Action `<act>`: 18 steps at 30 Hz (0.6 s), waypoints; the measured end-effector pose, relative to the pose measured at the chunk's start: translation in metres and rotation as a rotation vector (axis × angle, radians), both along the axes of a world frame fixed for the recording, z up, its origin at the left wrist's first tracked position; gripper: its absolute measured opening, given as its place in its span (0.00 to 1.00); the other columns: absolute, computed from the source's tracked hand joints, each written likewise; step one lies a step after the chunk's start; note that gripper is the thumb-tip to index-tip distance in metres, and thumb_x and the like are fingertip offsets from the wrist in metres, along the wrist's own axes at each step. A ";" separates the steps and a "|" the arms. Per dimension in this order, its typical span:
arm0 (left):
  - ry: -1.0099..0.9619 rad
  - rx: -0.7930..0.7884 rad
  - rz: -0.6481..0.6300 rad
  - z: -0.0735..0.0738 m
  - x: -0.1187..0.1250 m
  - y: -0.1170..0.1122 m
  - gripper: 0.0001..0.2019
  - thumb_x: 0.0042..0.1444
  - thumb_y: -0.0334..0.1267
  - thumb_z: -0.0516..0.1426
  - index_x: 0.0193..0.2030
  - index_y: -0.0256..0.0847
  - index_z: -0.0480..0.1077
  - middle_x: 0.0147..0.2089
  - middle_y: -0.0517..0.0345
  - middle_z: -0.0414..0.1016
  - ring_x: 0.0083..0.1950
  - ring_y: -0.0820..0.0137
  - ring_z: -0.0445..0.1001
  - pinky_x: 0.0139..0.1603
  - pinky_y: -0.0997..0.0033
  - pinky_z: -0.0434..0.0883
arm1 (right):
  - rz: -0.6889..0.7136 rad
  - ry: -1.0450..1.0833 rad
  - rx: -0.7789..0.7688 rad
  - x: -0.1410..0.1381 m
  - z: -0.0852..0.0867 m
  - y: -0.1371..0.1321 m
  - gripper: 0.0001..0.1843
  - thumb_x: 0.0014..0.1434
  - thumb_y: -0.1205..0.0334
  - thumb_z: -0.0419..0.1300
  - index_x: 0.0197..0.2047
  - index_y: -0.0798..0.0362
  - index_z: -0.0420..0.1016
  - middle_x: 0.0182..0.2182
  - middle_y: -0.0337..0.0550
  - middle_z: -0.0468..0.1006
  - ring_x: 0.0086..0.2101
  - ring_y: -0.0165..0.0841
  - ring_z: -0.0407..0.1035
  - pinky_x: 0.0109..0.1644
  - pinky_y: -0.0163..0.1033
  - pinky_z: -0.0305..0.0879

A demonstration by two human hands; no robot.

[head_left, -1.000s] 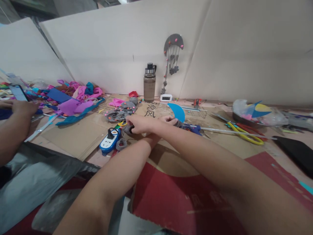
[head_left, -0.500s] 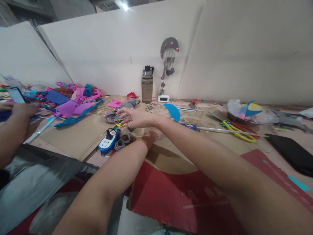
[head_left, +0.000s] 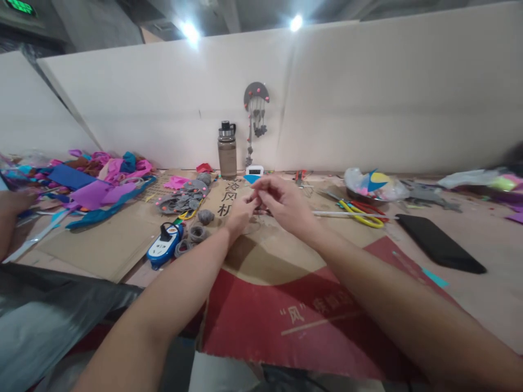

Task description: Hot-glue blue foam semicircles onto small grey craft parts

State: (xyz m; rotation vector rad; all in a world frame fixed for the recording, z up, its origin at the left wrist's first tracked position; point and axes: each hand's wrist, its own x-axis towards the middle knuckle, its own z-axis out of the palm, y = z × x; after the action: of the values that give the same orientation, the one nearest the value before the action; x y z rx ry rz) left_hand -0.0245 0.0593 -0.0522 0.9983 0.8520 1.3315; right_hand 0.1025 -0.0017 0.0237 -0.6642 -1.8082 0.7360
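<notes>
My left hand (head_left: 240,216) and my right hand (head_left: 284,206) meet above the cardboard sheet (head_left: 281,267), fingertips close together. Both sets of fingers are closed in a pinch; whatever is between them is too small or hidden to make out. Just behind them shows part of a blue crescent piece (head_left: 250,178). To the left of my left hand lie a small ball of grey yarn (head_left: 206,216), coils of grey cord (head_left: 198,234) and a heap of grey felt pieces with pink dots (head_left: 183,197). A grey crescent hanging (head_left: 256,97) is on the white wall behind.
A blue and white power strip (head_left: 164,246) sits left, near fabric scraps (head_left: 96,190). A water bottle (head_left: 227,155) and a small digital clock (head_left: 254,171) stand at the back. Yellow-handled scissors (head_left: 363,215) and a black phone (head_left: 441,244) lie right. Another person's hand (head_left: 16,204) shows far left.
My right hand has come back from the grey felt heap, with fingers no longer spread, and now meets my left hand. The view has turned rightward.
</notes>
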 end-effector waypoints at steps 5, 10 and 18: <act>0.127 0.170 0.041 0.015 0.006 -0.014 0.14 0.45 0.45 0.65 0.31 0.34 0.74 0.32 0.57 0.74 0.32 0.73 0.72 0.36 0.69 0.74 | -0.472 -0.077 -0.010 0.071 -0.015 -0.002 0.11 0.60 0.60 0.50 0.43 0.53 0.68 0.33 0.43 0.75 0.30 0.31 0.69 0.37 0.39 0.65; 0.230 0.192 0.063 0.035 0.013 -0.030 0.16 0.43 0.48 0.65 0.32 0.37 0.75 0.34 0.55 0.75 0.33 0.71 0.72 0.26 0.74 0.71 | -0.586 -0.679 -0.178 0.095 -0.051 0.007 0.16 0.56 0.48 0.56 0.29 0.53 0.71 0.24 0.48 0.73 0.27 0.36 0.68 0.33 0.41 0.62; 0.220 0.211 0.102 0.040 0.023 -0.035 0.16 0.39 0.47 0.67 0.29 0.36 0.74 0.32 0.57 0.74 0.33 0.73 0.71 0.32 0.73 0.74 | -0.582 -0.732 -0.362 0.077 -0.069 0.017 0.07 0.51 0.62 0.59 0.33 0.56 0.73 0.32 0.59 0.77 0.32 0.44 0.73 0.36 0.45 0.66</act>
State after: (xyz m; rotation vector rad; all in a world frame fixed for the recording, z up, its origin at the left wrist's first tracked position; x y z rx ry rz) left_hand -0.0020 0.0244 -0.0125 1.2993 0.9511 1.4374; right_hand 0.1791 0.0154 -0.0456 -1.7901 -1.9583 0.4371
